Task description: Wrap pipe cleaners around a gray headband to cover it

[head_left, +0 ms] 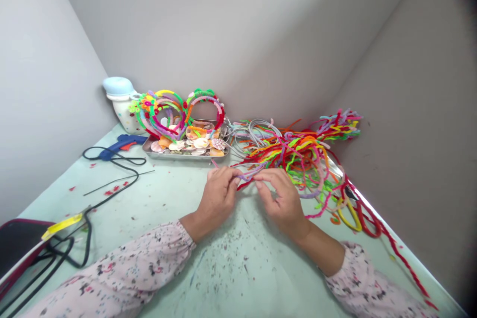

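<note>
Over the middle of the pale green table, my left hand (217, 195) is closed, its thumb and forefinger pinching a purple pipe cleaner (245, 177). My right hand (282, 202) faces it, thumb and forefinger pressed together at a red pipe cleaner (244, 185) that crosses close to the purple one. Whether the two are twisted together is too small to tell. Just beyond my right hand lies a tangled pile of coloured pipe cleaners (298, 151). Thin grey wire loops (257, 131) rest at the pile's left side.
A metal tray (179, 157) holds seashells (201, 143) and fuzzy pipe-cleaner rings (164, 134). Left of it are a blue-lidded cup (124, 109), a blue glue gun (119, 146) and a black cable (112, 198). Scissors (350, 216) lie at the right, near a long red strand (402, 258).
</note>
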Tool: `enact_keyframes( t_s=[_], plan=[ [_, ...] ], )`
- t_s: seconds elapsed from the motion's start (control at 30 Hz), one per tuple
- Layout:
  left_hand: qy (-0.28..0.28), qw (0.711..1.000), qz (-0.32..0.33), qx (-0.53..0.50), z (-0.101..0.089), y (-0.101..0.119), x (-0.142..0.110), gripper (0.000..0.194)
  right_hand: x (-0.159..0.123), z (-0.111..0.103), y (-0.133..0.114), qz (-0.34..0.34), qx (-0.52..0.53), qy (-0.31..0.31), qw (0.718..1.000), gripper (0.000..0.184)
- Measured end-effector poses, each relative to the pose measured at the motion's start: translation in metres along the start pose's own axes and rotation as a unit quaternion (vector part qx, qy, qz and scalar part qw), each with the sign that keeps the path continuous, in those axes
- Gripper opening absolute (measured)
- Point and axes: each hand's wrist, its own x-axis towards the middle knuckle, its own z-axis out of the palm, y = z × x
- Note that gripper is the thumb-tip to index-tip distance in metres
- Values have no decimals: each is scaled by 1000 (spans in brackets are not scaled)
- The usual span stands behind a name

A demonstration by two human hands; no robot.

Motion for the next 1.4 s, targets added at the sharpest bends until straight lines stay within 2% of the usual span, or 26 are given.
enact_keyframes(
  t_s=[0.2,0.33,0.43,0.57,0.7,0.83,1.0,1.17,1.3,1.4],
  plan=[
    [7,1000,-17,-25,0,-2,-1,17,-1,5,4,-44,-35,-51,997,27],
    [-1,999,-14,-39,1,-1,-1,16,-1,6,5,-37,-67,-90,993,24],
    [1,999,-14,-39,1,-1,-1,15,-3,5,3,-30,-67,-87,994,23],
    [3,999,-14,-33,0,-2,0,15,-7,-1,3,-12,18,-78,997,28],
    [3,1000,-9,-14,-2,-1,1,15,-9,-7,6,20,156,-91,983,34],
    [3,1000,9,0,-3,1,1,15,-11,-11,7,-20,217,-85,972,49],
    [8,1000,-4,-9,-5,1,0,13,-11,-8,5,-61,151,-75,984,44],
    [-5,999,7,-33,-6,3,-1,15,-8,3,8,-29,26,-29,999,41],
    [-20,999,22,-37,-5,3,-1,17,-4,2,10,-86,-23,-43,995,36],
    [-30,999,22,-37,-5,3,-1,17,-2,-1,9,-124,-72,-11,990,27]
  ],
)
